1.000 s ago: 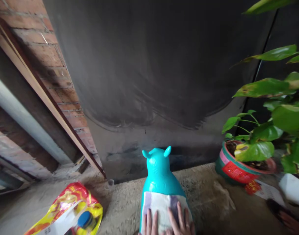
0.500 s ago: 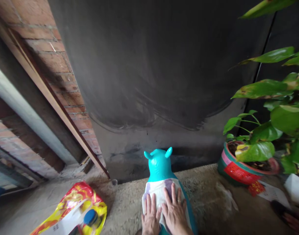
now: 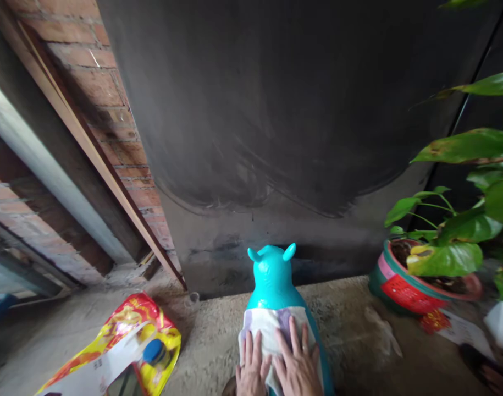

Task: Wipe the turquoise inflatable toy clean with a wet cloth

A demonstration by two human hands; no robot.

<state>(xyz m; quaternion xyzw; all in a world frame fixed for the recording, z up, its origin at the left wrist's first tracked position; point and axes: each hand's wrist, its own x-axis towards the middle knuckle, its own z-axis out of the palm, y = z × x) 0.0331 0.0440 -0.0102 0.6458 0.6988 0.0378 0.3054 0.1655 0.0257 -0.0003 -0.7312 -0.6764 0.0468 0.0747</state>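
Observation:
A turquoise inflatable animal toy [image 3: 271, 280] with two small ears stands at the bottom middle, its head toward the dark panel. Over its back lies a white and purple cloth [image 3: 261, 322]. My left hand [image 3: 252, 368] rests flat on the cloth's left part, fingers stretched out. Beside it my right hand [image 3: 297, 363], with a ring on one finger, lies flat on the right part with its fingers spread. Both palms press on the cloth from above and grip nothing. The toy's lower body is hidden by the hands, the cloth and the frame edge.
A red and yellow plastic bag [image 3: 139, 313] lies on the floor at left, with a blue-capped bottle [image 3: 154, 351] on it. At right stands a potted plant [image 3: 412, 286]. A dark panel [image 3: 276, 110] rises behind the toy, beside a brick wall [image 3: 97, 82].
The view has shifted slightly, so the plant sits farther right. Both hands stay flat on the cloth, a little lower against the toy's head than before.

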